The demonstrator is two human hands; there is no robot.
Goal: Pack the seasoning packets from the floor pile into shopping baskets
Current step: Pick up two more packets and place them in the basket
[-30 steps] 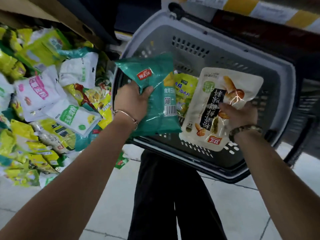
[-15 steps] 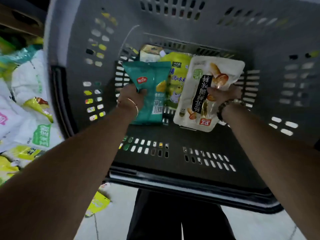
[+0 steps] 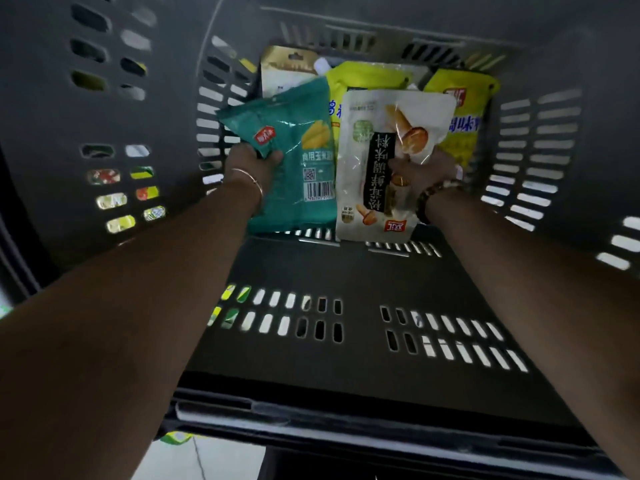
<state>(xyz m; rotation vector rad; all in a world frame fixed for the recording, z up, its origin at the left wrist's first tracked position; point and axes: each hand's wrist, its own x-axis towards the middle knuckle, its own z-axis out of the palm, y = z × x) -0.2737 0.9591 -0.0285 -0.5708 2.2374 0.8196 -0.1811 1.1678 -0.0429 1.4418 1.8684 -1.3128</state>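
We reach deep into the grey basket (image 3: 156, 109).
Our left hand (image 3: 254, 164) grips the green packet (image 3: 298, 147); our right hand (image 3: 420, 171) grips the white packet (image 3: 374, 161) just beside it. Yellow packets (image 3: 367, 77) lie at the far end.

white pkt (image 3: 374, 168): 松茸鲜调味料; teal pkt (image 3: 298, 150): 食用玉米 + barcode

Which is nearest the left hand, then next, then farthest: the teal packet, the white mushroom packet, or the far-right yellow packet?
In the head view:
1. Teal packet: gripped by the left hand.
2. White mushroom packet: just right of it, in the right hand.
3. Yellow packet: far right, at the back.
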